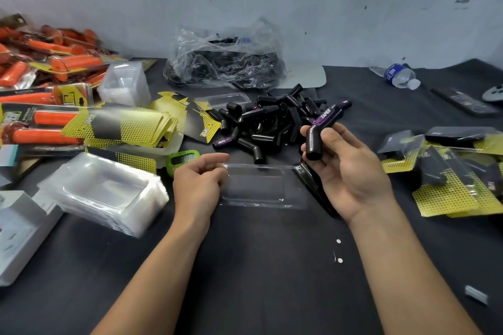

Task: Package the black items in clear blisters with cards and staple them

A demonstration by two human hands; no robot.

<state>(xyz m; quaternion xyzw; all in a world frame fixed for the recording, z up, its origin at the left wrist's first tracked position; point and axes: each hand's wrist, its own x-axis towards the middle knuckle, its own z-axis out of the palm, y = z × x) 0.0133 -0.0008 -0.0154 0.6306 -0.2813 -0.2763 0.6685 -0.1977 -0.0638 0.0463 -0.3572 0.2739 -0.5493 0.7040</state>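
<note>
Centre frame: the right hand (345,168) grips the bent black item (315,141) at its lower leg (rigid, light, probably slick). Beside it, the left hand (197,185) pinches the left flange of the clear blister (258,190), which looks thin and flexible; hold flanges, not the cavity.

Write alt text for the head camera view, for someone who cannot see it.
A person's right hand holds a bent black item near a clear blister gripped at its edge by the left hand, over a dark table. Around lie loose black items, yellow cards and stacked blisters.
</note>
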